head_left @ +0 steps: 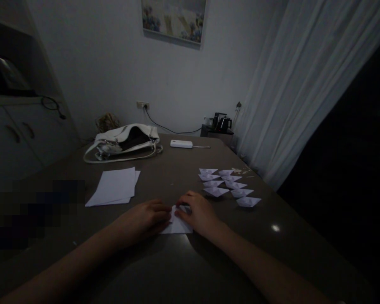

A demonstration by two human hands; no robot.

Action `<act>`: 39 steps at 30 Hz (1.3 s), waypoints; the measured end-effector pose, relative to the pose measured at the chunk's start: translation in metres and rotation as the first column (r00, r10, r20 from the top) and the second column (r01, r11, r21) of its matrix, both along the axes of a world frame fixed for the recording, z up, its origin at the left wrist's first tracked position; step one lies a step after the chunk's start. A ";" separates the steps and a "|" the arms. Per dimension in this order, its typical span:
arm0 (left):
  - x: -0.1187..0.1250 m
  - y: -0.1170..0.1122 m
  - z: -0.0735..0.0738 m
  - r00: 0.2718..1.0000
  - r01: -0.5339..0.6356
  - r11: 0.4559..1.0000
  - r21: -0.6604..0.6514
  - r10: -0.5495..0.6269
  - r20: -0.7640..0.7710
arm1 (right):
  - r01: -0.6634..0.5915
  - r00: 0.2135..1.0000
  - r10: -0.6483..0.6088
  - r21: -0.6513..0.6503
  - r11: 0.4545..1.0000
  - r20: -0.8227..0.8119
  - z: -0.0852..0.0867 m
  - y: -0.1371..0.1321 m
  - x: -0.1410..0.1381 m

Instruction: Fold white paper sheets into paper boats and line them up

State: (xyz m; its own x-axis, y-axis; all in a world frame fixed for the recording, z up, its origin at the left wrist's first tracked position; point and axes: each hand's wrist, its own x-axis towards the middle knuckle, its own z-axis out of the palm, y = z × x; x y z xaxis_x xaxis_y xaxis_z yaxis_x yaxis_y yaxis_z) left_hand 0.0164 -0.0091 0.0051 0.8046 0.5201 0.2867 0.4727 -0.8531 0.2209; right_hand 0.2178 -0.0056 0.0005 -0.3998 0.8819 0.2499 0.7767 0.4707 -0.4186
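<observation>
A folded sheet of white paper (179, 227) lies flat on the dark table in front of me. My left hand (147, 217) grips its left side, fingers bent together over the edge. On the right and upper part, my right hand (199, 212) has its thumb and fingers closed on the fold. Fingers of both hands cover much of the paper's upper half. Beyond my right hand, several white paper boats (215, 192) stand in two slanting rows. A stack of white paper sheets (115, 185) rests beyond my left hand, its edges slightly uneven.
A white handbag (123, 134) with its strap lies at the far left of the table (177, 274). A white power bank (181, 144) with a short cable is at the back. Small pale scraps (240, 171) sit near the right edge, beside a sheer curtain (291, 84).
</observation>
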 end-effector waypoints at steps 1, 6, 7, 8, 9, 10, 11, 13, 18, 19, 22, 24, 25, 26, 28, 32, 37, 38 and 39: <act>0.000 0.001 -0.002 1.000 0.004 1.000 0.003 -0.004 -0.017 | -0.002 1.000 0.002 -0.010 1.000 0.003 0.000 0.000 0.000; -0.001 0.004 -0.010 1.000 0.025 1.000 0.004 -0.025 -0.012 | -0.004 1.000 0.004 -0.023 1.000 -0.009 0.000 0.001 -0.001; -0.001 0.004 -0.011 1.000 0.030 1.000 -0.004 -0.030 -0.005 | -0.004 1.000 0.004 -0.022 1.000 -0.010 0.000 0.001 -0.001; -0.001 0.004 -0.011 0.999 0.033 0.999 -0.013 -0.033 0.000 | -0.004 1.000 0.003 -0.022 1.000 -0.009 0.000 0.001 -0.001; -0.001 0.004 -0.010 0.999 0.036 0.999 -0.018 -0.036 0.005 | -0.007 1.000 0.007 -0.021 1.000 -0.007 0.000 0.001 -0.001; -0.001 0.004 -0.010 0.999 0.040 0.999 -0.019 -0.040 0.011 | -0.011 1.000 0.011 -0.022 1.000 -0.004 0.000 0.001 -0.001; -0.001 0.004 -0.009 0.999 0.042 0.999 -0.017 -0.042 0.017 | -0.016 1.000 0.016 -0.023 1.000 -0.001 0.001 0.001 -0.001; -0.001 0.003 -0.007 0.999 0.047 0.999 -0.014 -0.047 0.017 | -0.025 1.000 0.025 -0.025 0.999 0.009 0.001 0.000 -0.001; 0.000 0.003 -0.004 0.999 0.049 0.998 -0.034 -0.048 0.024 | -0.033 0.999 0.034 -0.021 0.999 0.038 0.003 0.000 0.000; 0.000 0.003 -0.004 0.998 0.051 0.998 -0.037 -0.050 0.026 | -0.034 0.999 0.035 -0.023 0.999 0.041 0.003 -0.001 0.000; 0.000 0.003 -0.003 0.998 0.056 0.997 -0.053 -0.056 0.011 | -0.034 0.999 0.035 -0.027 0.999 0.041 0.003 -0.001 0.000; 0.001 0.003 -0.001 0.998 0.060 0.996 -0.064 -0.059 0.012 | -0.036 0.998 0.037 -0.024 0.999 0.046 0.005 -0.002 0.000; 0.000 0.003 -0.001 0.998 0.065 0.996 -0.068 -0.064 0.021 | -0.037 0.998 0.038 -0.023 0.999 0.053 0.005 -0.003 0.000; 0.000 0.003 -0.001 0.997 0.072 0.995 -0.070 -0.070 0.031 | -0.037 0.997 0.038 -0.023 0.999 0.065 0.006 -0.003 0.000; 0.000 0.004 -0.002 0.995 0.083 0.994 -0.071 -0.080 0.054 | -0.035 0.995 0.037 -0.023 0.999 0.095 0.008 -0.004 0.000; -0.001 0.006 -0.004 0.992 0.105 0.992 -0.073 -0.099 0.080 | -0.035 0.991 0.035 -0.008 0.999 0.130 0.010 -0.004 -0.001; 0.000 0.001 0.003 0.996 0.081 0.992 -0.094 -0.077 0.046 | -0.037 0.994 0.037 0.003 0.999 0.103 0.007 -0.003 -0.001; 0.000 0.000 0.004 0.998 0.063 0.992 -0.106 -0.059 0.037 | -0.024 0.995 0.023 0.005 1.000 0.096 0.006 -0.002 -0.001; 0.001 0.000 0.005 0.999 0.039 0.992 -0.119 -0.035 0.033 | -0.003 0.996 0.002 0.009 1.000 0.092 0.006 -0.002 0.001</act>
State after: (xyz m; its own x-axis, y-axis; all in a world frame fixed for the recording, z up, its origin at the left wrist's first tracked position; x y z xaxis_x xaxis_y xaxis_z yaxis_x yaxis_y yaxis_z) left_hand 0.0169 -0.0094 0.0099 0.8155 0.5224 0.2491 0.4329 -0.8363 0.3365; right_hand 0.2183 -0.0073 0.0062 -0.4237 0.8786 0.2202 0.8106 0.4763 -0.3407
